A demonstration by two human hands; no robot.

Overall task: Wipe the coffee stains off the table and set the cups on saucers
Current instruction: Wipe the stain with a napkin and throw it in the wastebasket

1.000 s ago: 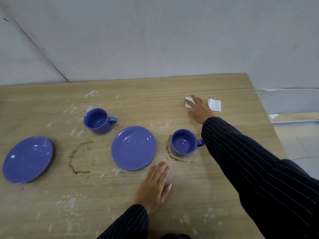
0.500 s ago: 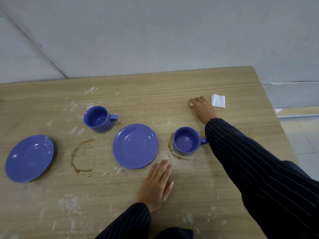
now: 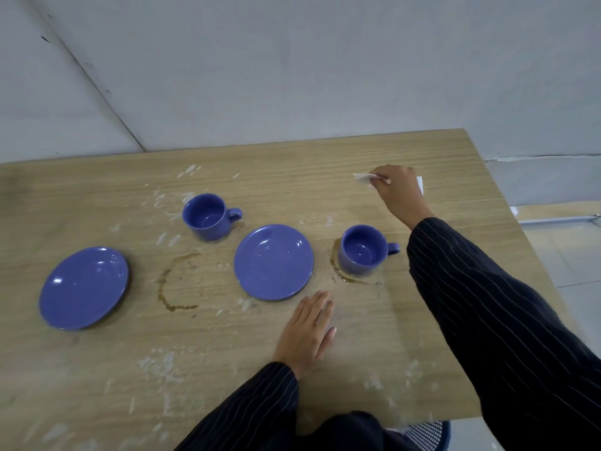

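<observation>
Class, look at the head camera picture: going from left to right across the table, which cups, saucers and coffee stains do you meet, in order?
Left saucer → open coffee ring → left cup → middle saucer → stain at the right cup's base → right cup.

Blue cups (image 3: 363, 250), pinstriped dark sleeve (image 3: 507, 323)

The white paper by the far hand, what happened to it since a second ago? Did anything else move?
The right hand, which lay flat on the white paper a second ago, curled its fingers, pinched it and lifted it off the table. The left hand stayed flat on the table. Both cups, both saucers and the coffee rings did not move.
</observation>
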